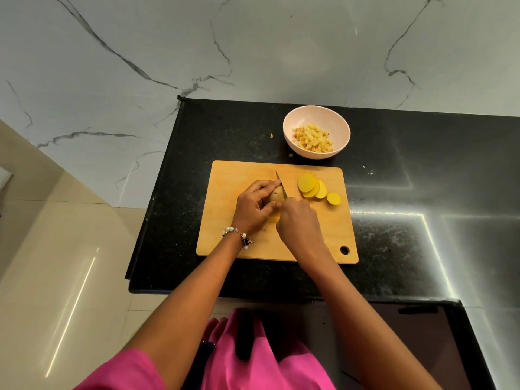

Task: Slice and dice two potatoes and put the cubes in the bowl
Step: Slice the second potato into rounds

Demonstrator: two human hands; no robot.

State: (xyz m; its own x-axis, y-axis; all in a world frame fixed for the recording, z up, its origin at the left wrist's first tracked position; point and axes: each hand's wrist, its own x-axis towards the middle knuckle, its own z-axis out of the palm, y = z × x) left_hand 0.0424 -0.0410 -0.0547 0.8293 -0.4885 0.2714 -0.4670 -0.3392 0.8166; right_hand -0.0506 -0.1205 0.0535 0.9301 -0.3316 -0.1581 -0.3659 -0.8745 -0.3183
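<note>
From the head view I look down on a wooden cutting board (pixel 222 235) lying on a black counter (pixel 394 192); my left hand (pixel 254 205) curls its fingers (pixel 264 187) and thumb round what is left of a potato (pixel 277 196), pinning it to the board; my right hand (pixel 299 223) is closed in a fist on the handle of a knife (pixel 281 187), whose blade lies just past the left fingertips, against the potato's cut end; just beyond the right knuckles, on the side away from the left hand, rest several yellow slices (pixel 312 186), overlapping, with one small round end piece (pixel 334 199) beside them; farther out from both hands, off the board, a pale bowl (pixel 289 128) already holds potato cubes (pixel 313 137); I judge the step in hand to be slicing the second potato, with one already diced; the next move calls for another downward cut close to the left fingertips, which must creep back along the shrinking piece; dicing the slices is still to do
</note>
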